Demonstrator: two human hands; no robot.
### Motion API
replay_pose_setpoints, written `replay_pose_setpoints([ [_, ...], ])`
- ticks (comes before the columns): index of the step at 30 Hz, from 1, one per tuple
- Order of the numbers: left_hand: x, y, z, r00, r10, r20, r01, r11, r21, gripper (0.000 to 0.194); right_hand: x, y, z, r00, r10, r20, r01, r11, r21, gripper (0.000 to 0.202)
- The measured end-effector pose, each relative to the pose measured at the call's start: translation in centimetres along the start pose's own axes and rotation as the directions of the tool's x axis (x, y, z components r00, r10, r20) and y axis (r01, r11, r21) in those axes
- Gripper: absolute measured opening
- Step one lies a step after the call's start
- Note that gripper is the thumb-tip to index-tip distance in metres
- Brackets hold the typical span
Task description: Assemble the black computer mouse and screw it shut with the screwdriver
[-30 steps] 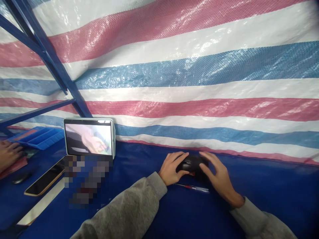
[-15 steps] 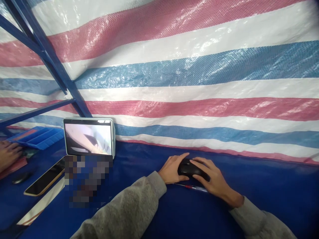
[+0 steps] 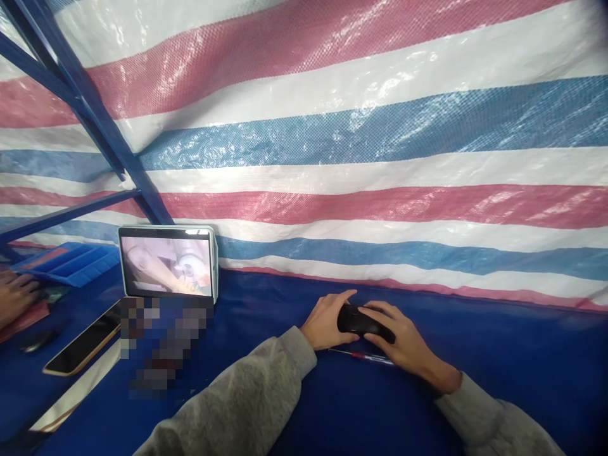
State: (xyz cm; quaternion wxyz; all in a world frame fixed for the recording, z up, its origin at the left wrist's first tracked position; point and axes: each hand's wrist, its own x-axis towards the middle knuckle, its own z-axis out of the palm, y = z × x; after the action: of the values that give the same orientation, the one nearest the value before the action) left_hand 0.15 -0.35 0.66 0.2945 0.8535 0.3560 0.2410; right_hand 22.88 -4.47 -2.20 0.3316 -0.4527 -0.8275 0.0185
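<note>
A black computer mouse (image 3: 365,322) rests on the blue table surface (image 3: 342,405), lying sideways between my two hands. My left hand (image 3: 327,322) grips its left end, with the thumb below and the fingers above. At the right end, my right hand (image 3: 403,335) holds it between thumb and fingers. Just below the mouse lies a thin screwdriver (image 3: 373,358) with a red and clear handle, its shaft pointing left. Part of the handle's right end is close to my right hand.
A tablet (image 3: 166,263) stands propped at the left, showing a picture. Left of it are a phone (image 3: 85,339), a blue compartment tray (image 3: 78,266), a dark mouse-like object (image 3: 40,341) and another person's hand (image 3: 16,294). A striped sheet (image 3: 380,209) hangs behind.
The picture on the tablet has changed. The view has shifted very slightly; both hands keep their hold on the mouse.
</note>
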Motion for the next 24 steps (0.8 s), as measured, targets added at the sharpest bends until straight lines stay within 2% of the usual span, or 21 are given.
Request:
replay_pose_setpoints([
  [24,0.07,0.11,0.0,1.0,0.029,-0.004,-0.029,0.998,0.058,0.088,0.41,-0.36,-0.26,1.0,0.001,0.022,-0.001,1.0,0.019,0.041],
])
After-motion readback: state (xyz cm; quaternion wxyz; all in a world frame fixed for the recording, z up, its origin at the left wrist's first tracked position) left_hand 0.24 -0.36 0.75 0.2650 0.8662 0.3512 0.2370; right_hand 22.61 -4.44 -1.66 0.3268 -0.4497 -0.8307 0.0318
